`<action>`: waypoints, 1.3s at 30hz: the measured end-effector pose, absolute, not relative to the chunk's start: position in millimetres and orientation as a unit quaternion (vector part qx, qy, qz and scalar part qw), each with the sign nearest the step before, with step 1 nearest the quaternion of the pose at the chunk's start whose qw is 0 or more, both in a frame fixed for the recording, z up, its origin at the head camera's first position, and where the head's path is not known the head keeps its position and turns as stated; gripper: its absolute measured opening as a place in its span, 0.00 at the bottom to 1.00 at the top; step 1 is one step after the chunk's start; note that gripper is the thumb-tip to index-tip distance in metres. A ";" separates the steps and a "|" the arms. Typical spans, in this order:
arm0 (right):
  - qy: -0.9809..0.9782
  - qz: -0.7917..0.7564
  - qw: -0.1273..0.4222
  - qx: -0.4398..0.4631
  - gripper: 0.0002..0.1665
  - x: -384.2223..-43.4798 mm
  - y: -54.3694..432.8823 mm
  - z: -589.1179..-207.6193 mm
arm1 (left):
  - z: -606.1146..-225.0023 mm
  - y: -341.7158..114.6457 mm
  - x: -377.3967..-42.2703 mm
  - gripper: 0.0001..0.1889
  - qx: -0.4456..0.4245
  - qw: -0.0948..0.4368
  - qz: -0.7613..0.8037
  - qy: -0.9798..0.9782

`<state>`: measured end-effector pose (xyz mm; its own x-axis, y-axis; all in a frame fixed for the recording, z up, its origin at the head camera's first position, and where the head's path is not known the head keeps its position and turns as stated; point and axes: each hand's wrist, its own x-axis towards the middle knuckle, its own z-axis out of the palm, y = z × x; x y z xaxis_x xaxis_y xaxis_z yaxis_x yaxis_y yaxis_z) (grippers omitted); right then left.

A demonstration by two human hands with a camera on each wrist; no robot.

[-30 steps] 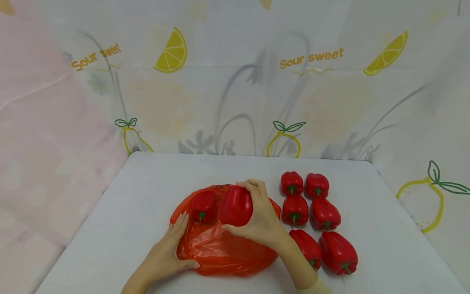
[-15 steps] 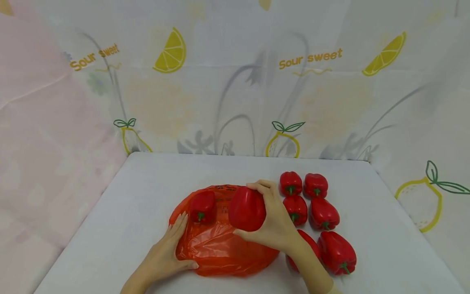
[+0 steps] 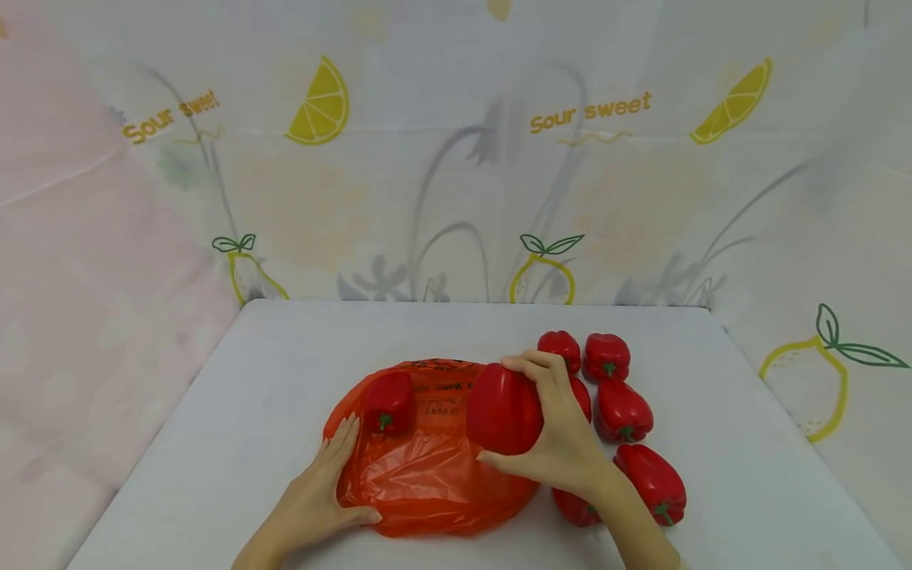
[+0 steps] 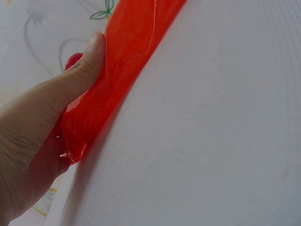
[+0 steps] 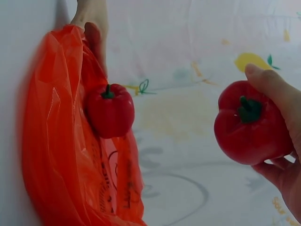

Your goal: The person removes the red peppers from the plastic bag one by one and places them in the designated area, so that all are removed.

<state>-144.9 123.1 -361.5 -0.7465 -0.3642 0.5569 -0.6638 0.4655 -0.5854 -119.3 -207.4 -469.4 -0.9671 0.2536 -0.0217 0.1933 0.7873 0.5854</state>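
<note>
My right hand grips a red bell pepper, held raised over the right part of an orange plastic bag. Its green stem shows in the right wrist view, with thumb and fingers around the body. Another red bell pepper lies on the bag's left part, stem towards me. At the bag's left edge rests my left hand, fingers straight and thumb spread apart. In the left wrist view the left thumb lies against the orange plastic; that hand's fingers are mostly hidden.
Several more red bell peppers stand in rows at the right of the white table, partly hidden by the right hand and forearm. A printed cloth backdrop hangs behind the table.
My right hand has moved to the right with the bell pepper, uncovering more of the bag's printed middle. The left hand stays at the bag's edge. The head view has shifted slightly.
</note>
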 end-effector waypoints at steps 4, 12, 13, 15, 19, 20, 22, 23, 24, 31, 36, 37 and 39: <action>-0.836 0.407 0.193 0.314 0.58 -142.8 130.8 -359.3 | -470.6 -207.8 -118.4 0.67 0.124 0.042 0.303 0.944; -0.841 0.393 0.205 0.310 0.60 -140.0 145.2 -358.3 | -469.4 -207.3 -118.3 0.67 0.123 0.045 0.301 0.945; -0.842 0.392 0.205 0.309 0.61 -139.8 146.7 -358.2 | -469.2 -207.3 -118.3 0.67 0.123 0.045 0.301 0.945; -0.842 0.390 0.206 0.309 0.61 -139.4 149.2 -357.8 | -468.7 -207.3 -118.3 0.67 0.124 0.044 0.301 0.944; -0.846 0.385 0.207 0.307 0.62 -138.4 153.5 -356.6 | -468.1 -207.2 -118.1 0.67 0.124 0.043 0.302 0.944; -0.846 0.383 0.209 0.306 0.62 -138.1 154.5 -356.3 | -468.1 -207.2 -118.0 0.67 0.124 0.043 0.302 0.944; -0.848 0.380 0.211 0.303 0.62 -137.7 156.4 -355.9 | -468.1 -207.3 -117.8 0.67 0.123 0.045 0.302 0.944; -0.848 0.378 0.214 0.303 0.62 -137.5 157.4 -356.0 | -468.1 -207.4 -117.8 0.67 0.123 0.046 0.302 0.944; -0.848 0.375 0.218 0.304 0.62 -137.3 158.3 -356.1 | -468.1 -207.5 -117.7 0.67 0.123 0.046 0.302 0.944; -0.850 0.359 0.235 0.306 0.62 -136.3 164.9 -355.3 | -469.0 -207.8 -117.8 0.67 0.124 0.047 0.303 0.944; -0.852 0.355 0.239 0.303 0.62 -135.7 170.6 -355.3 | -469.0 -207.7 -118.0 0.67 0.127 0.045 0.305 0.943; -0.852 0.355 0.238 0.301 0.62 -135.6 171.9 -355.5 | -468.8 -207.5 -117.9 0.67 0.127 0.045 0.305 0.943; -0.854 0.353 0.238 0.300 0.62 -135.1 174.7 -355.9 | -468.4 -207.2 -117.9 0.67 0.126 0.047 0.306 0.943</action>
